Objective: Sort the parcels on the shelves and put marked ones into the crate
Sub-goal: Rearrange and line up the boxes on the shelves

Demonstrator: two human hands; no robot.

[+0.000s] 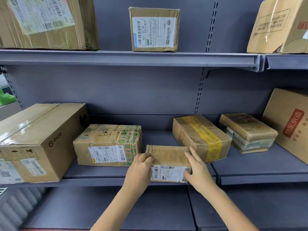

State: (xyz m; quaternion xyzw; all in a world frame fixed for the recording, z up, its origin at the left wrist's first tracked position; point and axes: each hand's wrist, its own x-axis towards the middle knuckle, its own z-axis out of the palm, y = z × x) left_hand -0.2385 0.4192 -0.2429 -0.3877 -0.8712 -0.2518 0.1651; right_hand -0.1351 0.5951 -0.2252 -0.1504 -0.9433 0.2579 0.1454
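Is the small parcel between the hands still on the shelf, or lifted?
On the shelf: the small parcel rests flat at its front edge.

Grey shelves (116,58) bearing taped cardboard parcels (109,144), labels outward.

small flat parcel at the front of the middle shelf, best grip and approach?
Grip the small flat parcel by its two short ends, coming from the front. It lies flat at the shelf edge, label forward, neighbours close behind, so the ends are the free faces. The left hand and right hand already bracket them.
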